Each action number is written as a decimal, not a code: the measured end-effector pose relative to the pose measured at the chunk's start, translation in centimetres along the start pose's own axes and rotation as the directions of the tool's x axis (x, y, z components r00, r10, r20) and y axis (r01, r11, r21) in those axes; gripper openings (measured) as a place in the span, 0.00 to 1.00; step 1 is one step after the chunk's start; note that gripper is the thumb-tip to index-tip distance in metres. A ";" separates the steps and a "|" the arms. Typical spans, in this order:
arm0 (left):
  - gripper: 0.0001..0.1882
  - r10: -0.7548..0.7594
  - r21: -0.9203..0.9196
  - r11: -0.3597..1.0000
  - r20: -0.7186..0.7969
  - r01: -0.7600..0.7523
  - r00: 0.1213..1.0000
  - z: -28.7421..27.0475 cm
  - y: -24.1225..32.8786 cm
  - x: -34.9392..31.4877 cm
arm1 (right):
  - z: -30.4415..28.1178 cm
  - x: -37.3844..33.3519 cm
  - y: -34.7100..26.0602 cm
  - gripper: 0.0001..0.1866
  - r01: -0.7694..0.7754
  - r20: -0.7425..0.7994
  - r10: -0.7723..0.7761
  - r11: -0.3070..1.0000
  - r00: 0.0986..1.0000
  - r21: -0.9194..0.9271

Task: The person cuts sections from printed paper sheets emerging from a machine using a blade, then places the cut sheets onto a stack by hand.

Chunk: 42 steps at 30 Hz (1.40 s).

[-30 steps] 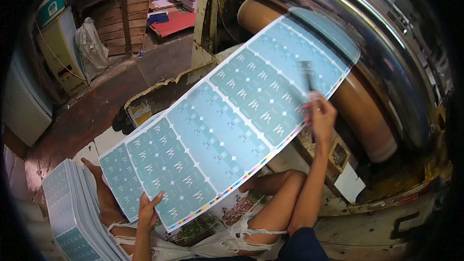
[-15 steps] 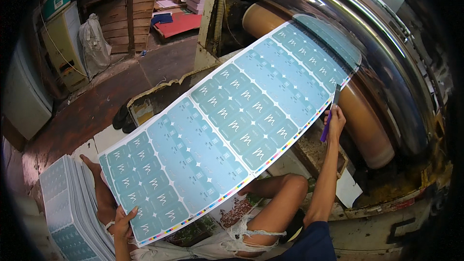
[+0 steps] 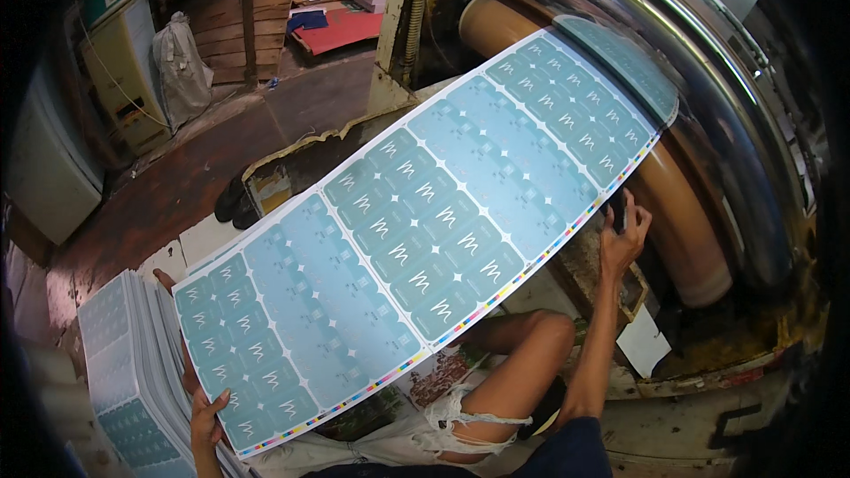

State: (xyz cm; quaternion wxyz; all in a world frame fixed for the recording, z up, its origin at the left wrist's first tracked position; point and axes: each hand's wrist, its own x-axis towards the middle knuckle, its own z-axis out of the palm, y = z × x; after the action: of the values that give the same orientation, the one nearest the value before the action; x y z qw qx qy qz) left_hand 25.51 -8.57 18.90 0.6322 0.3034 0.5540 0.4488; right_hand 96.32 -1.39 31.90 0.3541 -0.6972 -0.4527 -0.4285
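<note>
Low in front of the chrome roller (image 3: 717,106), my left hand (image 3: 206,420) pinches the printed sheet (image 3: 416,226) at its short edge, thumb on top. Closer to the roller, my right hand (image 3: 625,243) curls just beside the long edge; can't tell if it's gripping. Sheet runs up to the roller; floor (image 3: 208,181) stretches away left of it.
</note>
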 end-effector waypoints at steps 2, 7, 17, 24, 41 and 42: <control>0.27 0.024 0.002 1.000 -0.020 -0.024 1.000 -0.1 0.0 -0.5 | 0.1 1.3 0.6 0.28 0.065 0.114 -0.069 0.997 0.991 0.045; 0.27 0.040 -0.027 0.999 -0.022 -0.041 0.999 -2.4 -2.4 -0.9 | -0.2 6.4 4.0 0.27 0.024 0.591 -0.255 0.929 0.765 0.369; 0.21 0.115 -0.002 0.993 -0.174 -0.117 0.978 -6.0 -2.6 -1.6 | 0.2 12.2 -1.2 0.13 -0.136 0.521 -0.137 0.882 0.843 0.452; 0.23 0.191 0.076 0.981 -0.290 -0.176 0.938 -27.3 -1.9 -3.6 | -6.6 7.3 -11.8 0.14 -0.269 0.527 -0.016 0.846 0.850 0.460; 0.16 0.151 0.149 0.981 -0.196 -0.123 0.969 -18.5 -7.7 12.8 | -4.1 -7.3 -18.8 0.14 -0.171 0.625 -0.165 0.881 0.763 0.441; 0.17 0.184 0.111 0.979 -0.146 -0.168 0.972 -14.9 -7.1 13.0 | -3.5 -7.0 -17.8 0.14 -0.205 0.653 -0.163 0.869 0.739 0.449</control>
State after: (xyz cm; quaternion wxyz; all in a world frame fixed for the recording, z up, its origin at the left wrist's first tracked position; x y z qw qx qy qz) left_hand 12.48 -1.49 4.07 0.5292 0.3461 0.5937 0.4977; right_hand 77.16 -0.78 28.68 0.3373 -0.6948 -0.6350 -0.0130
